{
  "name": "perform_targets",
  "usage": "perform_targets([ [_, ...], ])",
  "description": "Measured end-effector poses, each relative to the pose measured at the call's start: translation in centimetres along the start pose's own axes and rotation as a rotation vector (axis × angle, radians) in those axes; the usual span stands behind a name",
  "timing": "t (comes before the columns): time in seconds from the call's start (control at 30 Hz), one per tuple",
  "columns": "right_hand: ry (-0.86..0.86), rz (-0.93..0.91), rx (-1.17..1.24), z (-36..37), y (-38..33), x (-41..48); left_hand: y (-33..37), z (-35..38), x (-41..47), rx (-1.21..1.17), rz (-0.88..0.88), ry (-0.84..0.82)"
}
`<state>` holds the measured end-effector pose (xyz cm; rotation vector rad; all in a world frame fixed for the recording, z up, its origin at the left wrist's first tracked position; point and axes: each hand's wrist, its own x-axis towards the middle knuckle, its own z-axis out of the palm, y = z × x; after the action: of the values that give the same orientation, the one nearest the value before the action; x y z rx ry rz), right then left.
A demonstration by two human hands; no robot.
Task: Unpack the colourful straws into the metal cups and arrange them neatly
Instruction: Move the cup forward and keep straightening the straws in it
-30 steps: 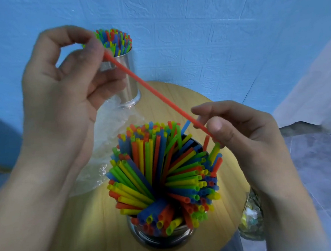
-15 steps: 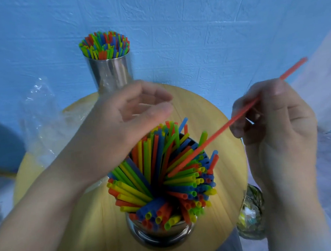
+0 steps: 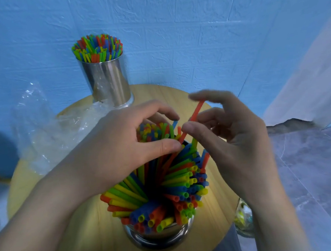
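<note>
Right now I'm feeding the red straw point(image 3: 197, 111) into the near metal cup point(image 3: 161, 239), left hand point(image 3: 119, 154) curling round its fanned straws point(image 3: 176, 181), right hand point(image 3: 236, 145) loose-fingered, pinch unclear, risking it splaying out or knocking neighbours crooked.

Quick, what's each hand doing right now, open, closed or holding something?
Left hand: grips the straws in the near cup.
Right hand: at the orange straw, grip cannot be told.

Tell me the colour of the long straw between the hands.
Orange-red. The straw shows best in the head view, by the right hand.
</note>
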<state>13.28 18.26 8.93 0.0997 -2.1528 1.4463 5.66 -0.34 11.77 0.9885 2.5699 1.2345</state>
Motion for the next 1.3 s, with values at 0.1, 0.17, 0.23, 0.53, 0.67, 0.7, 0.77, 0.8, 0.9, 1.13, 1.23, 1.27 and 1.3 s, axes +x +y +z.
perform_targets([
  [0.1, -0.067, -0.040, -0.091, -0.1, 0.2, 0.0, 0.2, 0.0, 0.0, -0.012, 0.004, -0.011],
  [0.17, -0.146, -0.033, -0.115, -0.2, 0.3, 0.0, 0.4, 0.0, 0.1, -0.020, 0.013, -0.023],
  [0.23, -0.205, 0.000, -0.086, -0.3, 0.4, 0.0, 0.5, 0.1, 0.3, -0.006, 0.022, -0.021],
  [0.53, -0.198, 0.128, 0.090, -2.6, 1.5, -0.4, -0.2, 0.1, 0.4, 0.080, 0.021, 0.002],
  [0.67, -0.252, 0.173, 0.111, -3.2, 1.7, -0.6, -0.4, 0.0, 0.3, 0.097, 0.042, 0.006],
  [0.7, -0.260, 0.182, 0.104, -3.2, 1.7, -0.7, -0.4, 0.0, 0.3, 0.106, 0.050, 0.008],
  [0.77, -0.271, 0.200, 0.091, -3.2, 1.8, -0.8, -0.3, 0.0, 0.3, 0.125, 0.065, 0.012],
  [0.8, -0.277, 0.205, 0.094, -3.2, 1.9, -0.9, -0.4, 0.0, 0.3, 0.140, 0.077, 0.014],
  [0.9, -0.283, 0.211, 0.112, -3.0, 1.7, -0.9, -0.5, 0.0, 0.2, 0.175, 0.113, 0.020],
  [1.13, -0.235, 0.198, 0.095, -2.3, 1.3, -0.5, 0.0, -0.1, 0.2, 0.163, 0.218, 0.073],
  [1.23, -0.259, 0.196, 0.088, -2.3, 1.2, -0.4, 0.3, -0.1, 0.4, 0.171, 0.225, 0.076],
  [1.27, -0.270, 0.194, 0.085, -2.2, 1.1, -0.3, 0.4, 0.0, 0.5, 0.179, 0.226, 0.073],
  [1.3, -0.277, 0.193, 0.083, -2.2, 1.1, -0.3, 0.4, 0.1, 0.5, 0.188, 0.228, 0.069],
])
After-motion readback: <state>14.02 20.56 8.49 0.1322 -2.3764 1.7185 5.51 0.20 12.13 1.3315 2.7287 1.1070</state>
